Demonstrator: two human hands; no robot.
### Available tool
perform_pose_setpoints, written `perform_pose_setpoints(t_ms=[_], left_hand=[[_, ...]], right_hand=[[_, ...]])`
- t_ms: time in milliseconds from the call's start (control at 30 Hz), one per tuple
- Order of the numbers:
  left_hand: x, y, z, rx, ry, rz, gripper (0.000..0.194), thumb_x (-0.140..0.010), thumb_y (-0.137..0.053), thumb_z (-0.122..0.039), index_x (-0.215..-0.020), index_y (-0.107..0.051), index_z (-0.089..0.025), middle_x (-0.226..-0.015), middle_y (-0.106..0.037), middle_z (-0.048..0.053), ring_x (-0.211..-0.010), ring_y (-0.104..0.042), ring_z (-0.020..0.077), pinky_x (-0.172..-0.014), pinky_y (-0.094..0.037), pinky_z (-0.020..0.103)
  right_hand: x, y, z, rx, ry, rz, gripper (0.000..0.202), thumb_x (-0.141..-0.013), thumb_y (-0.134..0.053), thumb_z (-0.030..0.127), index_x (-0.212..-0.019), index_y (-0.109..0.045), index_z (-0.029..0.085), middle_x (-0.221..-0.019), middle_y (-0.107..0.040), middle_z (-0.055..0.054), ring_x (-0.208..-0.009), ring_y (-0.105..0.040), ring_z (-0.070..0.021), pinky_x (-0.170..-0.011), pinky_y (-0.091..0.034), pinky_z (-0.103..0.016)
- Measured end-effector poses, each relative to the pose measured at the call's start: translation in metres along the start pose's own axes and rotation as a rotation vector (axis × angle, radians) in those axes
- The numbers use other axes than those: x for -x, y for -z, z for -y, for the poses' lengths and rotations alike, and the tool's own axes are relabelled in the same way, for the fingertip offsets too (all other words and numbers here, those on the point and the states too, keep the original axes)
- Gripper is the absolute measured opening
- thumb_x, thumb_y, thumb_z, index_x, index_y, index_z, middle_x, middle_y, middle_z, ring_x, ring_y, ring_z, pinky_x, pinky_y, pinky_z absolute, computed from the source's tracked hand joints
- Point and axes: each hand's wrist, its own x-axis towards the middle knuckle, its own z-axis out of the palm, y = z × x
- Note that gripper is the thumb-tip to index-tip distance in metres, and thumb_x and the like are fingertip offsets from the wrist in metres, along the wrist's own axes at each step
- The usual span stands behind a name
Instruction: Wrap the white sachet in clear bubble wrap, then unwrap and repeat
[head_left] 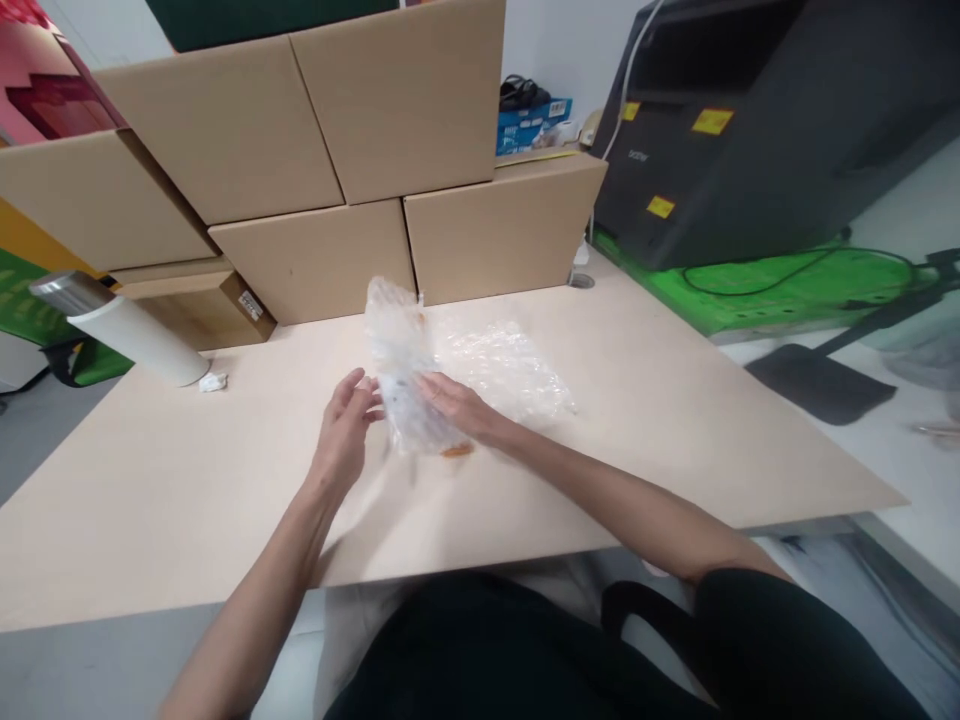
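A bundle of clear bubble wrap (401, 335) stands up from the table in front of me, with something whitish showing blurred through it. My right hand (454, 400) grips its right side, the fingers lying along the plastic and the thumb hidden. At the bundle's left edge is my left hand (351, 415), its fingers curved and apart; whether they touch the wrap is hard to tell. From the bundle's bottom end sticks out a small orange-brown piece (456, 451). A loose sheet of bubble wrap (510, 365) spreads flat to the right.
Cardboard boxes (307, 265) are stacked along the back of the pale wooden table (187, 490). At the left stand a white cylinder (142, 340) with a metallic top and a crumpled white scrap (213, 382). A large dark printer (720, 130) is at the right.
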Motion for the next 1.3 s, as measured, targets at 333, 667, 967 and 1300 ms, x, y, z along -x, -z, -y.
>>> perform_pose_setpoints(t_ms=[333,667,967,1300], left_hand=[[0.001,-0.095,0.035,-0.742,-0.488,0.439,0.049,-0.096,-0.043,-0.036,-0.142,-0.053,-0.024,-0.153,-0.049,0.007,-0.134,-0.044,0.0320,-0.112,-0.030,0.055],[0.013,-0.140,0.066,-1.327,-0.555,0.480,0.050,-0.101,-0.036,-0.033,-0.150,-0.045,-0.025,-0.159,-0.040,0.003,-0.139,-0.035,0.0345,-0.107,-0.031,0.053],[0.010,-0.143,0.078,-1.244,-0.603,0.500,0.050,-0.100,-0.038,-0.036,-0.149,-0.045,-0.028,-0.158,-0.040,0.009,-0.137,-0.034,0.0405,-0.104,-0.030,0.061],[-0.001,-0.118,0.054,-1.102,-0.626,0.453,0.051,-0.098,-0.047,-0.048,-0.146,-0.050,-0.030,-0.161,-0.036,0.009,-0.142,-0.032,0.0398,-0.109,-0.026,0.062]], right_hand=[[0.032,0.064,-0.011,-0.599,-0.139,-0.099,0.037,-0.078,-0.068,0.057,-0.092,-0.070,0.023,-0.093,-0.069,-0.002,-0.085,-0.062,-0.0185,-0.078,-0.049,-0.032],[0.053,0.114,-0.043,0.536,-0.013,-0.303,0.035,-0.091,-0.048,0.050,-0.078,-0.062,0.020,-0.084,-0.065,-0.007,-0.088,-0.058,-0.0235,-0.087,-0.044,-0.038],[-0.004,0.121,-0.045,0.251,-0.309,-0.356,0.034,-0.077,-0.072,0.051,-0.075,-0.060,0.020,-0.077,-0.065,-0.004,-0.078,-0.058,-0.0207,-0.074,-0.046,-0.032],[-0.001,0.103,-0.022,-0.468,-0.354,-0.279,0.028,-0.061,-0.086,0.028,-0.077,-0.066,0.016,-0.067,-0.069,-0.002,-0.063,-0.063,-0.0172,-0.062,-0.052,-0.030]])
